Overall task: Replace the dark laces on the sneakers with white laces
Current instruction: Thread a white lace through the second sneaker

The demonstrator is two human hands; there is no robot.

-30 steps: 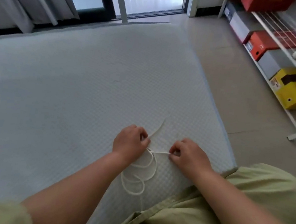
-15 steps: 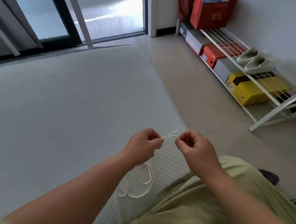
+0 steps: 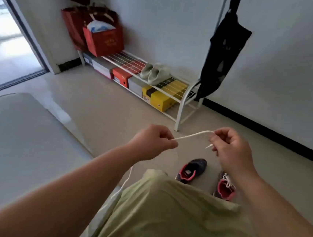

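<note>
A white lace (image 3: pixel 193 135) stretches in the air between both hands. My left hand (image 3: pixel 152 142) pinches it on one side, and the rest hangs down past my knee to the mattress edge. My right hand (image 3: pixel 231 148) pinches the other end, whose tip pokes out below the fingers. On the floor under my hands stand two dark sneakers with pink lining. The left sneaker (image 3: pixel 191 170) shows no lace. The right sneaker (image 3: pixel 224 186) carries a white lace and is partly hidden by my right forearm.
A grey mattress (image 3: pixel 20 153) lies at the left. Against the wall stands a white shoe rack (image 3: pixel 182 101) with pale shoes, shoe boxes beneath and red bags on top. A black bag (image 3: pixel 221 61) hangs on the wall.
The view swung from the mattress to the floor and wall. Both hands lifted the lace off the mattress and spread apart, pulling it taut. The sneakers came into view.
</note>
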